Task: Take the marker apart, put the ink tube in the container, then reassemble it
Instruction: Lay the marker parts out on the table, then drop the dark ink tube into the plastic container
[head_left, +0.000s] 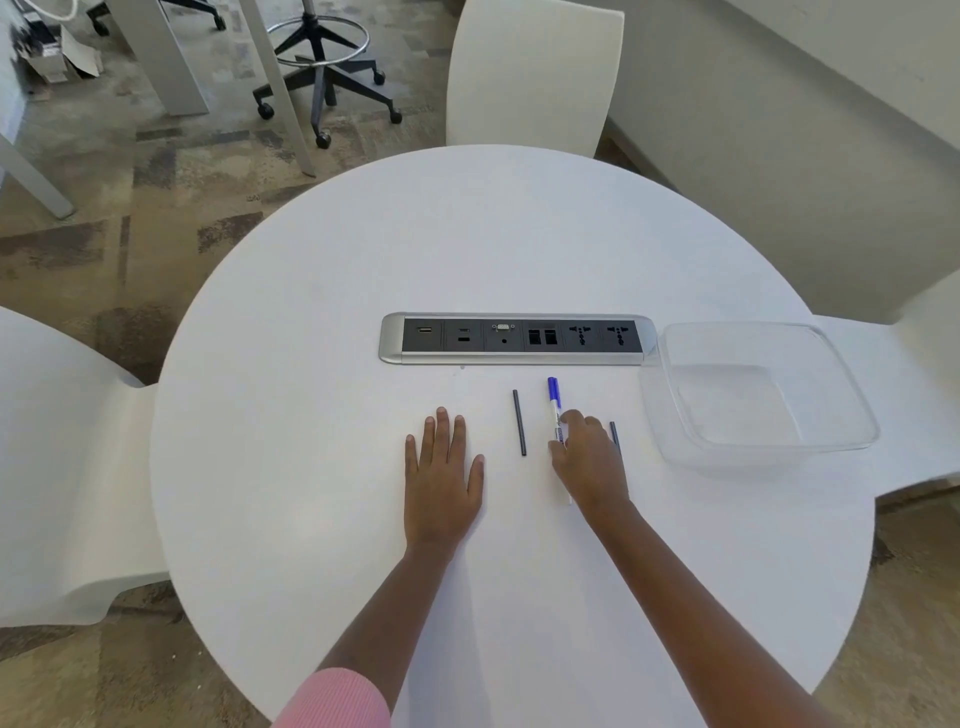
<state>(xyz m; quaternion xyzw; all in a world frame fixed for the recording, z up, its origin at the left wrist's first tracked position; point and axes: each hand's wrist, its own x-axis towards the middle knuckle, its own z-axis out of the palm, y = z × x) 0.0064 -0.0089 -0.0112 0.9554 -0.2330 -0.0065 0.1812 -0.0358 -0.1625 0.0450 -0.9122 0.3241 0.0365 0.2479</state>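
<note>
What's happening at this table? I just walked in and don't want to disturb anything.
A person is starting on a marker with a blue cap: the right hand rests on it where it lies on the white table, not yet lifted. The left hand lies flat, holding nothing. Two dark tubes lie loose, one between the hands, another partly hidden by the right hand. The clear container holds nothing.

Blue-capped marker (555, 410), wht table (363, 312), pink sleeve (335, 699)

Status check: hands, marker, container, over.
Left hand flat on table, empty. Right hand closing on marker, still capped. Container empty, path clear.
</note>
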